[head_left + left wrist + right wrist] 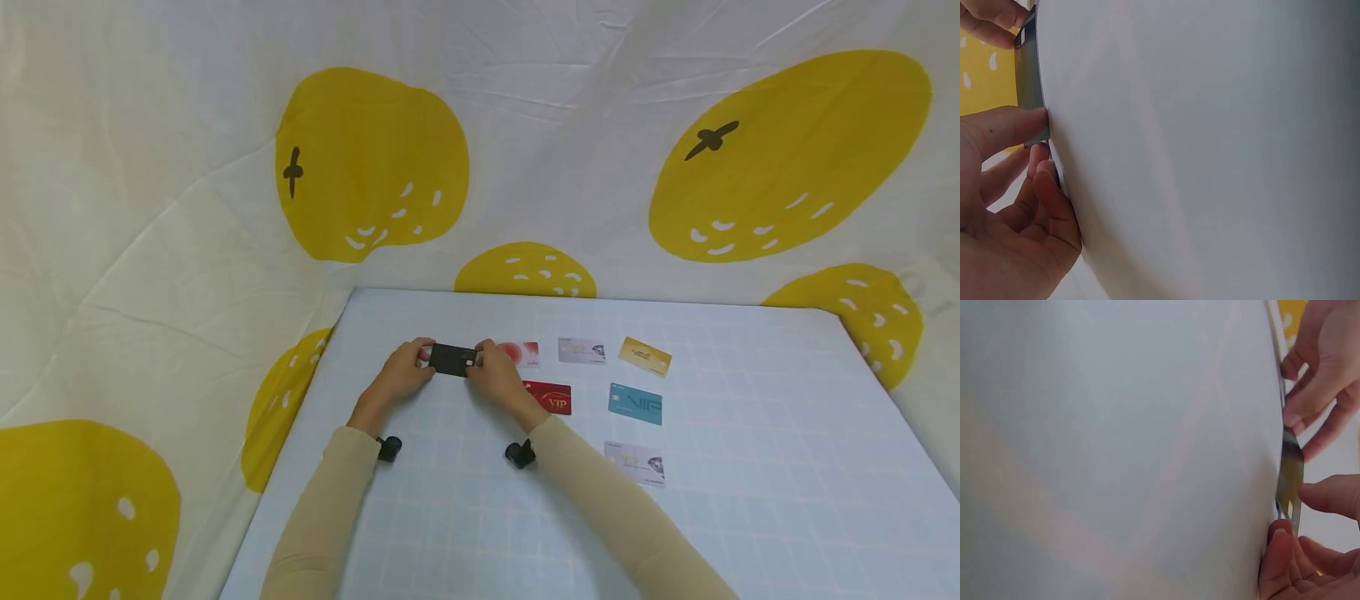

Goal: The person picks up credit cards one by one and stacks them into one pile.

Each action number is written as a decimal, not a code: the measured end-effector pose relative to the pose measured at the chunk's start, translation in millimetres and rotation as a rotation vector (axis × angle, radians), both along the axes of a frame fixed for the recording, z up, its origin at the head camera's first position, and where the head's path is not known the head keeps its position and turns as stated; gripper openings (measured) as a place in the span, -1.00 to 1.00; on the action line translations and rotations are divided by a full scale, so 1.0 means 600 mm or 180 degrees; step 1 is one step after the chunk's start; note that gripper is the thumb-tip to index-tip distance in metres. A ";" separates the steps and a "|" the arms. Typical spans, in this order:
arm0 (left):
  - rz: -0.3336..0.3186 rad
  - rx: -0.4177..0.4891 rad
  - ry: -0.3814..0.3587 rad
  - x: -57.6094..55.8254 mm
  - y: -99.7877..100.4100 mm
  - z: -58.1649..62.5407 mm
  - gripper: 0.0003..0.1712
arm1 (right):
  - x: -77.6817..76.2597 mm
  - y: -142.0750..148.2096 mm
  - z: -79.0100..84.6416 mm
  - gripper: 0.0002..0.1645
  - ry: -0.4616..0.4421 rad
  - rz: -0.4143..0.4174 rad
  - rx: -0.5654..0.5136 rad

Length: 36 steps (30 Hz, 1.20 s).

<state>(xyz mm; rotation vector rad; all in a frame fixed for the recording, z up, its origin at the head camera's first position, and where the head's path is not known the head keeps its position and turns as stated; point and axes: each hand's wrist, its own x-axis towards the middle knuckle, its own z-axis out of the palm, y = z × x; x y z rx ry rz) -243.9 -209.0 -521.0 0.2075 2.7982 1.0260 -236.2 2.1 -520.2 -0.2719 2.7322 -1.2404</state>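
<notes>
A black card with a chip is held between both hands at the left back of the table. My left hand pinches its left end, the thumb lying on the card in the left wrist view. At the opposite end, my right hand grips the card by its edges with thumb and fingers. The card appears nearly edge-on in the right wrist view, close over the tabletop. A pale and reddish sliver shows beside the left fingertips.
Right of the hands lie a pink-and-white card, a red VIP card, a teal VIP card, a gold card and two pale cards, one at the back and one nearer. A fruit-patterned cloth hangs behind the table.
</notes>
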 end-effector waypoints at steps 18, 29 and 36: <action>0.0311 0.0322 -0.0059 0.024 0.013 0.013 -0.44 | 0.006 0.012 0.008 -0.46 -0.0231 0.0037 -0.0430; 0.0435 0.0664 -0.0116 0.035 0.020 0.014 -0.45 | 0.006 0.040 0.012 -0.45 -0.0181 0.0094 -0.0596; 0.0390 0.0843 -0.0116 0.041 0.038 0.023 -0.45 | 0.013 0.072 0.021 -0.49 -0.0065 0.0021 -0.0511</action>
